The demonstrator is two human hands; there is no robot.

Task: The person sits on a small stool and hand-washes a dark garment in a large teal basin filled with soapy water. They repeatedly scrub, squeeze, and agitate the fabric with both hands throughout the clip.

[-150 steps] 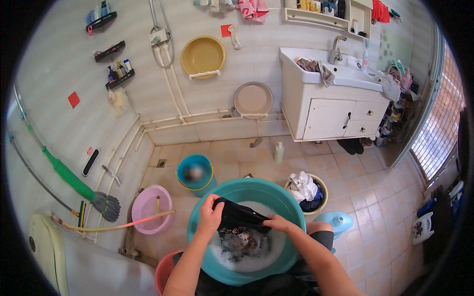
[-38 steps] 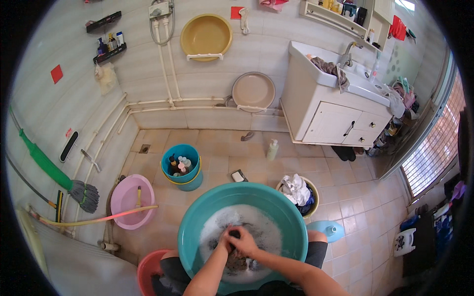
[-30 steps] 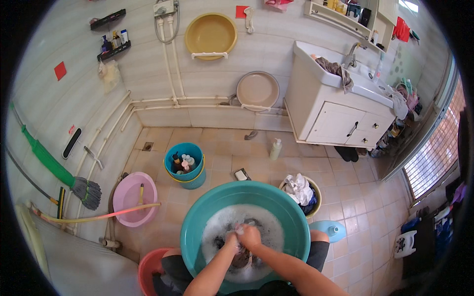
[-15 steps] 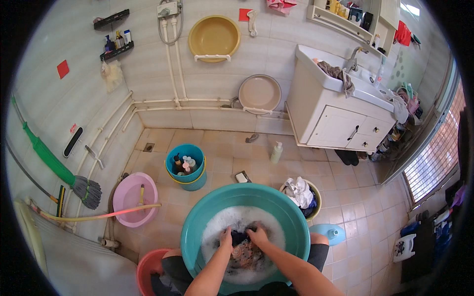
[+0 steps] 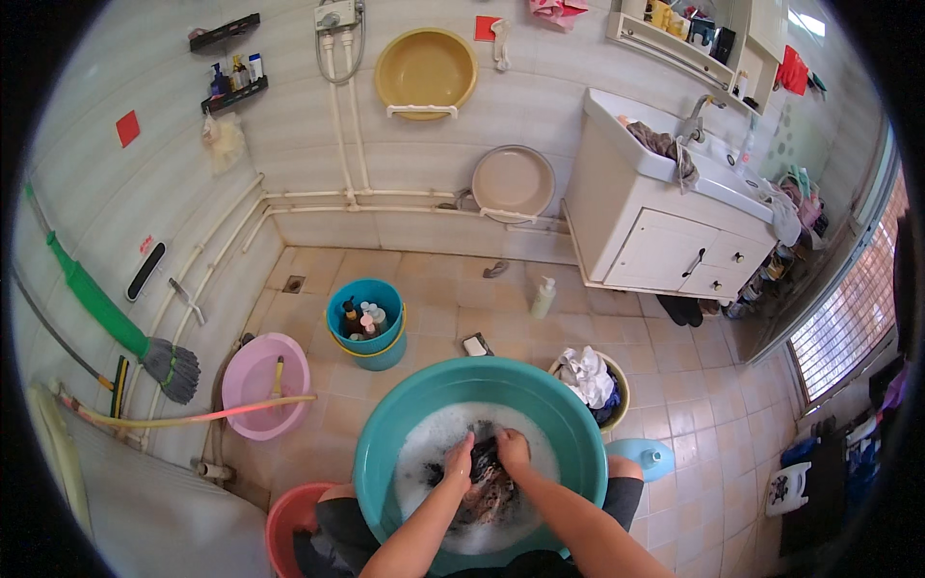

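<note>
A big green basin (image 5: 376, 438) holds foamy water, and a dark patterned garment (image 5: 489, 496) lies partly under the suds. My left hand (image 5: 459, 460) is at the garment's left side, its fingers closed against the dark cloth. Close beside it, my right hand (image 5: 513, 451) grips the upper right of the same garment, with a bunched dark fold between the two hands. Foam and cloth hide some fingertips. The basin stands between my knees.
Beyond the basin are a soap box (image 5: 475, 345), a blue bucket of bottles (image 5: 367, 352) and a pump bottle (image 5: 542, 298). A laundry basket (image 5: 621, 395) and a light-blue jug (image 5: 644, 457) stand right; a pink basin (image 5: 260, 419) and a red bucket (image 5: 281, 530) left.
Both hands have come closer together and bunched the dark cloth between them. The right hand has shifted slightly up and right. The whole view has tilted a little.
</note>
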